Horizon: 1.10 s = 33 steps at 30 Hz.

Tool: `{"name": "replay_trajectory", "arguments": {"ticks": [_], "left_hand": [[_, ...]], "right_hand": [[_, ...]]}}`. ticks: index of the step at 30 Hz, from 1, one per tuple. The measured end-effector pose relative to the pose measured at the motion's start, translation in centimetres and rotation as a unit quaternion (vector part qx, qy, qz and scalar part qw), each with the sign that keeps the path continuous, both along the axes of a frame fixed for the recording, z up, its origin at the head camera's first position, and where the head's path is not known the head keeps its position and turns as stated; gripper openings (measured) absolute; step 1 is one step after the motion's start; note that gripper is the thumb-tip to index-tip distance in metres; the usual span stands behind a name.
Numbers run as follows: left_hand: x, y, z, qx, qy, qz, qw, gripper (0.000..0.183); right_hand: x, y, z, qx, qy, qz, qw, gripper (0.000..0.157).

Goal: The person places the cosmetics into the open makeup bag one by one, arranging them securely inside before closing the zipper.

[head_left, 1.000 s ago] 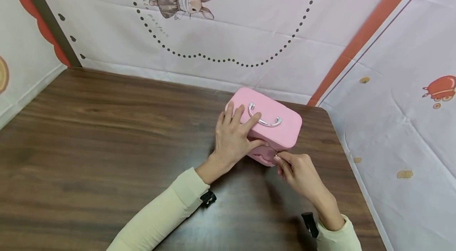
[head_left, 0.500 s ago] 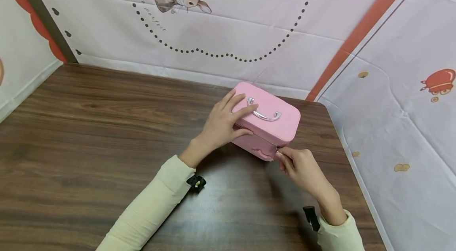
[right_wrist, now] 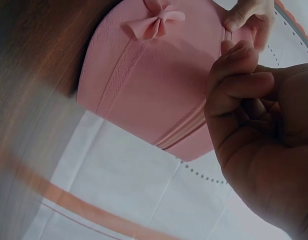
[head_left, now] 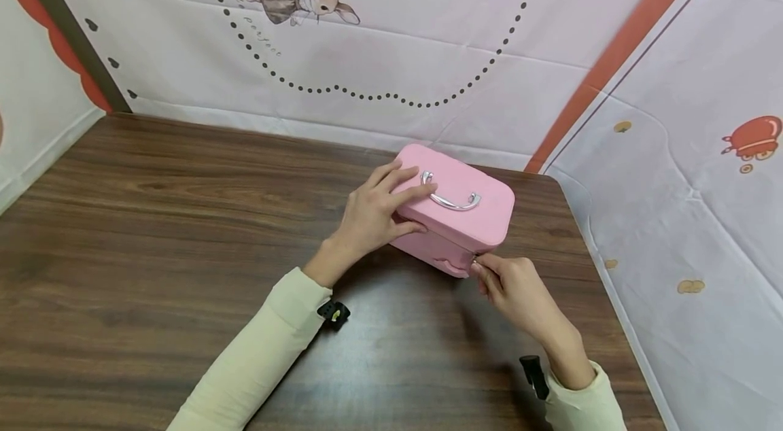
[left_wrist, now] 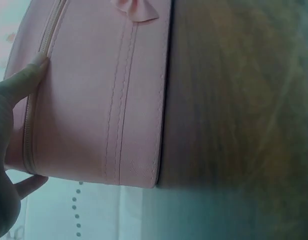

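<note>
A pink zippered case (head_left: 460, 193) with a silver handle (head_left: 453, 203) on its lid stands on the table. My left hand (head_left: 370, 213) rests on its left end, fingers spread over the lid and thumb on the front near the zipper seam. In the left wrist view, the thumb lies across the zipper (left_wrist: 30, 115). At the front right corner, my right hand (head_left: 516, 291) pinches the zipper pull, which the fingertips mostly hide. A pink bow (right_wrist: 156, 20) decorates the front of the case in the right wrist view.
The brown wood-grain table (head_left: 183, 227) runs back to a white printed cloth (head_left: 397, 30) hanging behind the case. Another printed cloth (head_left: 691, 213) borders the right side. A black wrist mount (head_left: 334, 314) sits at the left cuff.
My left hand has slid left along the case, from nearer the handle to the left end. The right hand keeps its pinch at the front right corner. The view has shifted slightly.
</note>
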<state>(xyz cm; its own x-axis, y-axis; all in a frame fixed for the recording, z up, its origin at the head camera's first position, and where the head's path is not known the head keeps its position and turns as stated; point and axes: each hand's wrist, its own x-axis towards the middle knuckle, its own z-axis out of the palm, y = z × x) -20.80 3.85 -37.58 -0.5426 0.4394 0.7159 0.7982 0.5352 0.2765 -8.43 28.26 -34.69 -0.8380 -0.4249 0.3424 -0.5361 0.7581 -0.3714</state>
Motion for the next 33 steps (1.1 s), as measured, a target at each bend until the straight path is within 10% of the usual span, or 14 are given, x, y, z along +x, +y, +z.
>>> {"name": "replay_trajectory", "arguments": {"ticks": [33], "left_hand": [[1.5,1.4,-0.3,0.004,0.05,0.072,0.9962,0.063]], "right_hand": [[-0.3,-0.9,-0.8,-0.039,0.053,-0.022,0.998,0.028]]}}
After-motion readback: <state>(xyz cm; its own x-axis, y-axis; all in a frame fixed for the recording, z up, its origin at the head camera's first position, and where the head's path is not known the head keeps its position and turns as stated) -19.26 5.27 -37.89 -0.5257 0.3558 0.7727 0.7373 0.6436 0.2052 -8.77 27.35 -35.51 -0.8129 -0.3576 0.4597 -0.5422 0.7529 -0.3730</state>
